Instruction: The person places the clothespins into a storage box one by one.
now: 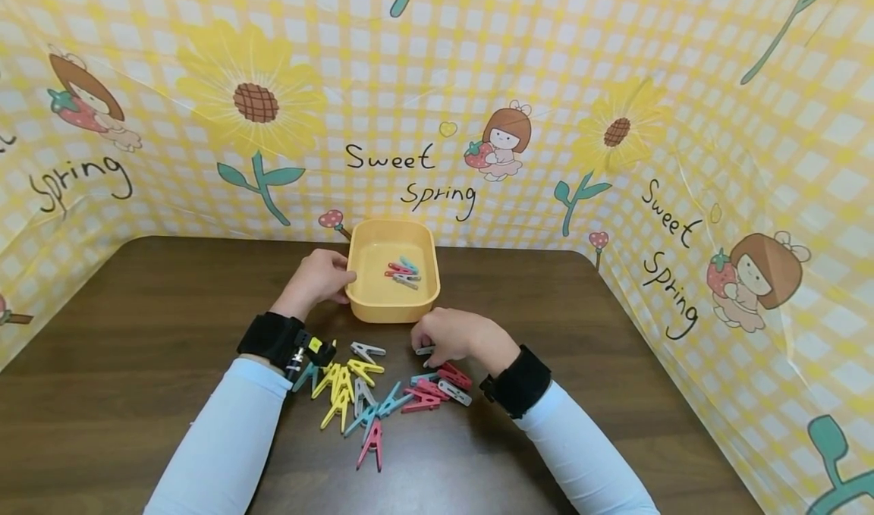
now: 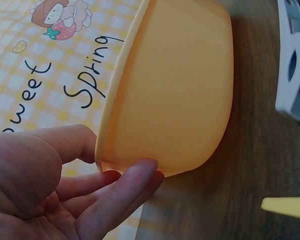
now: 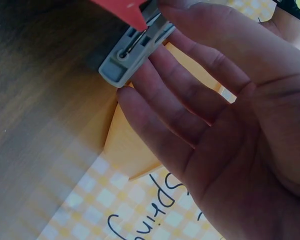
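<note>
A yellow plastic tub (image 1: 392, 314) stands at the back of the table, holding several small clothespins (image 1: 403, 271) in pink, blue and grey. At its left side my left hand (image 1: 321, 276) grips the rim; in the left wrist view the thumb is at the rim and the fingers (image 2: 120, 197) lie along the outer wall. Just in front of the tub, my right hand (image 1: 457, 333) pinches a grey clothespin (image 3: 132, 55) between thumb and fingers. Near that hand lies a group of red clothespins (image 1: 456, 377), with a pale grey clothespin (image 1: 454, 392) and a blue one among them.
Left of that group is a loose pile of yellow clothespins (image 1: 336, 409), blue clothespins (image 1: 392, 401) and grey ones. One pink clothespin (image 1: 372, 447) lies closest to the front. A checked yellow cloth (image 1: 382, 60) walls the brown table (image 1: 171, 325) at the back and sides.
</note>
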The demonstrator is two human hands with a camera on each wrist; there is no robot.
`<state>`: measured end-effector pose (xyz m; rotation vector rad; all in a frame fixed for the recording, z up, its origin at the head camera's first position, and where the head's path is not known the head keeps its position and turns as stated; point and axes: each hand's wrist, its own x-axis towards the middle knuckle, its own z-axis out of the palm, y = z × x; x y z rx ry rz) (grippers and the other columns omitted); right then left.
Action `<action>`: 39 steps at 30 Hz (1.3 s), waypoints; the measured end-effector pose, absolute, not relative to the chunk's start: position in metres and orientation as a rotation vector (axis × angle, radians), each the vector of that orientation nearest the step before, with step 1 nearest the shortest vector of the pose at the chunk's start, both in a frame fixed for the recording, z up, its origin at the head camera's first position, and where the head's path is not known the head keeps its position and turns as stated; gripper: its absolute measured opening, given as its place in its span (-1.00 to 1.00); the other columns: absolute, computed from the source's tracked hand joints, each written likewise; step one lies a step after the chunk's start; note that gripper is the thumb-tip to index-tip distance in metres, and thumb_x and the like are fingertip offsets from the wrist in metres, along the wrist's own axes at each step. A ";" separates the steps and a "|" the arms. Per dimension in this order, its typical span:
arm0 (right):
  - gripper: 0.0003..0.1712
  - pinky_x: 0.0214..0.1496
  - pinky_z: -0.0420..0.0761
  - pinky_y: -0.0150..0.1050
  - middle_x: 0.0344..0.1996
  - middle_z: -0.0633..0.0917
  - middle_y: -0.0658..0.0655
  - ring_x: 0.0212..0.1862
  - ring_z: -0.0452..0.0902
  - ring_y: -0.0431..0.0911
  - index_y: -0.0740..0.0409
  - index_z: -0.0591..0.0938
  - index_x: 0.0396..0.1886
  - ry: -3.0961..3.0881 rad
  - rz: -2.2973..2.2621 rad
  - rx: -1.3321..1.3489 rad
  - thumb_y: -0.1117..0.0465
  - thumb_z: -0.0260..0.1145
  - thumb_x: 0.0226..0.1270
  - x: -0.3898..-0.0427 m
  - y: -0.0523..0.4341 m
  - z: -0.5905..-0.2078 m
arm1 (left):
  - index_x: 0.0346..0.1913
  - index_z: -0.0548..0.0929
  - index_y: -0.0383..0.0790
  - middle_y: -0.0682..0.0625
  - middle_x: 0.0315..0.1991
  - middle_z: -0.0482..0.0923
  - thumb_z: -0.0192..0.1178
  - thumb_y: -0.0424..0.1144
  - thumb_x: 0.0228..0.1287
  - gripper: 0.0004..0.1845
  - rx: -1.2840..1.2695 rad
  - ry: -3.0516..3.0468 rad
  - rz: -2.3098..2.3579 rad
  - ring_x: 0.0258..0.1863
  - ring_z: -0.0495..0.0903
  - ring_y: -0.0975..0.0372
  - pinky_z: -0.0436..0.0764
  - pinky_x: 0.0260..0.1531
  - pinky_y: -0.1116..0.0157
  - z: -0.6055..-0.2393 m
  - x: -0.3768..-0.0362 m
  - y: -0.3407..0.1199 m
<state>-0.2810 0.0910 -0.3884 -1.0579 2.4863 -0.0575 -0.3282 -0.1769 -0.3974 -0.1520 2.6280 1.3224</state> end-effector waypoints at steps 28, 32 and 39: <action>-0.77 0.04 0.71 -0.30 -0.20 0.78 -0.04 -0.14 0.60 -0.16 0.06 0.83 0.04 2.479 -0.206 -1.196 0.22 0.55 0.43 -0.278 0.100 -0.368 | 0.45 0.49 -0.53 -0.44 0.27 0.62 0.15 -0.27 0.60 -0.48 -0.096 2.648 1.362 -0.22 0.85 0.09 0.89 -0.13 0.17 -0.398 -0.321 -0.180; -0.76 0.01 0.69 -0.31 -0.20 0.78 0.02 -0.14 0.62 -0.13 0.14 0.81 0.04 2.465 -0.267 -1.260 0.23 0.53 0.42 -0.275 0.100 -0.362 | 0.45 0.50 -0.53 -0.44 0.27 0.63 0.15 -0.27 0.59 -0.48 -0.097 2.645 1.355 -0.20 0.86 0.08 0.89 -0.12 0.17 -0.398 -0.321 -0.180; -0.75 -0.06 0.70 -0.39 -0.19 0.82 0.05 -0.18 0.72 -0.16 0.13 0.81 0.03 2.500 -0.446 -1.433 0.14 0.50 0.47 -0.267 0.101 -0.339 | 0.45 0.50 -0.51 -0.44 0.28 0.62 0.16 -0.27 0.60 -0.49 -0.108 2.630 1.363 -0.21 0.85 0.08 0.89 -0.09 0.15 -0.398 -0.322 -0.179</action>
